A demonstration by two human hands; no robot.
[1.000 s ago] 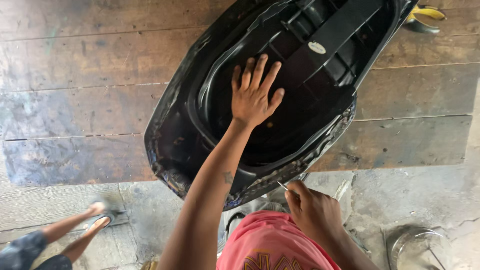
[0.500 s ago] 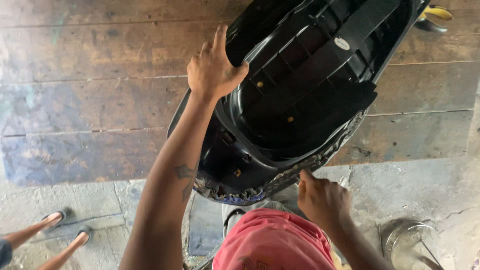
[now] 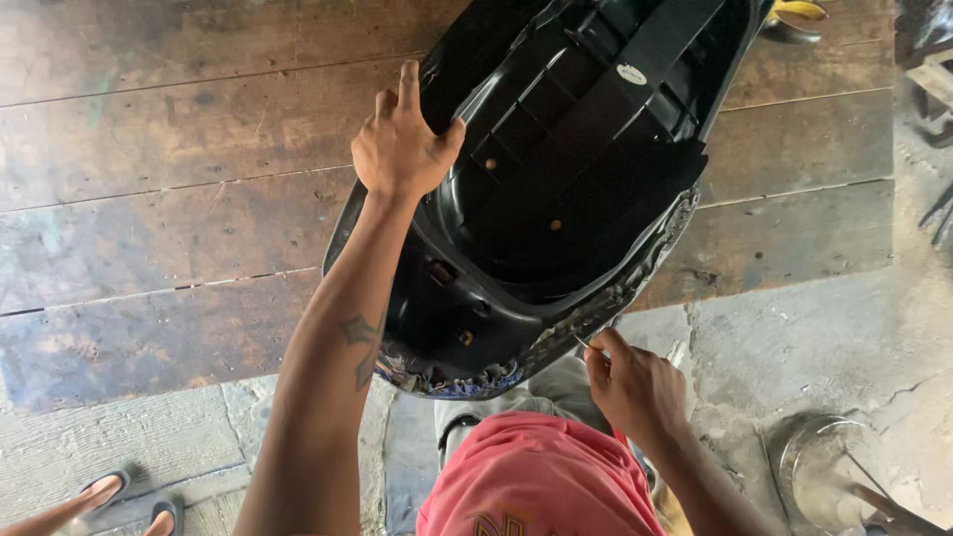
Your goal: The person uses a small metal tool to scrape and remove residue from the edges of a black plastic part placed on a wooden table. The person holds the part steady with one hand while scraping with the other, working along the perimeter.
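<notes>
A worn plank floor (image 3: 169, 179) runs across the upper part of the view and meets a cracked concrete slab (image 3: 794, 337) near the person. On the planks lies an upturned seat (image 3: 556, 189), its black plastic base facing up: a deep, glossy shell with moulded ribs, a flat strap-like bar running along its length, a small pale oval sticker near the far end and a few small round studs in the hollow. Its near edge shows torn, frayed cover material folded over the rim, and that edge reaches over the concrete. The left hand (image 3: 402, 149) grips the seat's left rim, thumb curled inside the shell and forefinger stretched out along the edge. The right hand (image 3: 635, 382) is closed, pinching a thin metal tool (image 3: 586, 344) whose tip touches the frayed near edge. A red shirt (image 3: 536, 476) fills the bottom centre. A sandalled foot (image 3: 109, 488) of another person shows at lower left.
</notes>
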